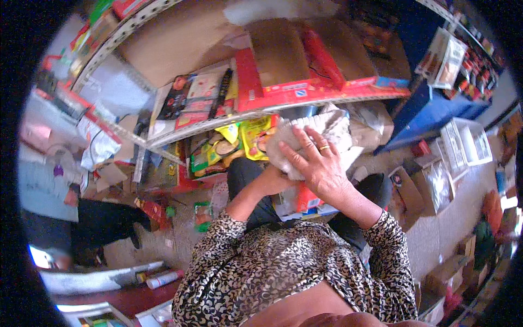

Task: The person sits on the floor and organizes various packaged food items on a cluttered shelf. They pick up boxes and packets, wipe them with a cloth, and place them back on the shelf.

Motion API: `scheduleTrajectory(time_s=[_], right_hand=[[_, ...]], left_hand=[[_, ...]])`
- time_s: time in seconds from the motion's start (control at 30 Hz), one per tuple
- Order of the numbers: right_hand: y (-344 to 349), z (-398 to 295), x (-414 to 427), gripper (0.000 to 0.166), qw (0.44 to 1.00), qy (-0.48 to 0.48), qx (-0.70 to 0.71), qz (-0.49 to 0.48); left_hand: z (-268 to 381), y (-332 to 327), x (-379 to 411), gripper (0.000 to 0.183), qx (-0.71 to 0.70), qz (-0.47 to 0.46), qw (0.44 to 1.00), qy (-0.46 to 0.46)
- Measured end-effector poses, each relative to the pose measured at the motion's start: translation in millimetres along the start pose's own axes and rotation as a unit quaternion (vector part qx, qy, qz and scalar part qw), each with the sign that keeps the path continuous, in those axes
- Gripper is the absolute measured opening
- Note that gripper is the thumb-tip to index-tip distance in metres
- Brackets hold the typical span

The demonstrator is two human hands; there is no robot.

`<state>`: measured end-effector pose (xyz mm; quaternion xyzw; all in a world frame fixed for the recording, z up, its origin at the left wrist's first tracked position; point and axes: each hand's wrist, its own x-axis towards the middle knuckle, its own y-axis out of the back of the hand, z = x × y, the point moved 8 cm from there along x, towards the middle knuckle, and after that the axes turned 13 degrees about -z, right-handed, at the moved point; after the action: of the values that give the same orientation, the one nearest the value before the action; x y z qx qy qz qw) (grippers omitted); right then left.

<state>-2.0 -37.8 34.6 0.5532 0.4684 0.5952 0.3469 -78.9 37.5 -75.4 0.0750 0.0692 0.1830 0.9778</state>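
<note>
A fuzzy beige cloth [282, 149], somewhat blurred, is between my two hands above my lap. My left hand [278, 179] grips it from below, its fingers mostly hidden by the cloth. Across the top lies my right hand [320, 163], fingers stretched over the cloth and a ring on one of them. Just beyond my right hand is a whitish crumpled fabric [335, 122] with dark marks. Yellow food packets [255, 139] are on the lower shelf, left of the cloth. An open carton holding a red package [306, 198] is below my hands, between my knees.
A perforated metal shelf edge [212, 122] runs just beyond my hands, with red cardboard boxes [294, 90] above it. At right are a blue cabinet [441, 110], a white plastic basket [466, 143] and open cartons [412, 192]. Another person [49, 196] is at left.
</note>
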Motion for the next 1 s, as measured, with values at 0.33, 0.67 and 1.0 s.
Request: scheduleTrajectory(time_s=[0.33,0.67,1.0], right_hand=[[7,162,-35,0.035,0.895,-0.257,0.274,0.241],[-65,40,-48,0.04,0.681,-0.222,0.685,0.131],[-76,121,-83,0.033,0.659,-0.276,0.673,0.194]], left_hand=[[-10,-3,-11,0.064,0.007,0.001,0.994,-0.107],[48,-70,22,0.067,0.48,0.158,0.862,-0.033],[71,-55,-13,0.071,0.36,0.076,0.919,-0.14]])
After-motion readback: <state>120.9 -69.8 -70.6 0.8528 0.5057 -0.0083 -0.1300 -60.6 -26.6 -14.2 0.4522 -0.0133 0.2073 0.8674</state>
